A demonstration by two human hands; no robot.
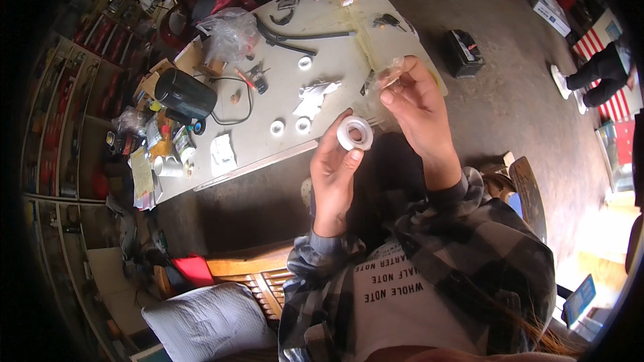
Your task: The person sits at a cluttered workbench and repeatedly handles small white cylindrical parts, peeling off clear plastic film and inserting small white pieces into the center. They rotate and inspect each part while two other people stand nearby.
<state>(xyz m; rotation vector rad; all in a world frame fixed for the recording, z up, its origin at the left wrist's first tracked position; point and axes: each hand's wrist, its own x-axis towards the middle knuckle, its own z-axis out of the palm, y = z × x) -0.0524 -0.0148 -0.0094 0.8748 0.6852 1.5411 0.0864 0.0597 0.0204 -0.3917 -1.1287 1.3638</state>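
My left hand is closed round a white ring-shaped roll, which looks like tape, its hole turned up toward me. To its right and slightly higher, my right hand pinches a crumpled piece of clear plastic film between thumb and fingers. The film hangs apart from the roll. On the table beyond my hands lie similar white rolls: one roll at the left, another roll beside it, and a third roll farther back. A crumpled white cloth or glove rests between them.
A black cylindrical container, a cable and small packets crowd the table's left side. Black curved hoses and a clear plastic bag lie at the back. A black battery-like box stands on the floor; a person is at far right.
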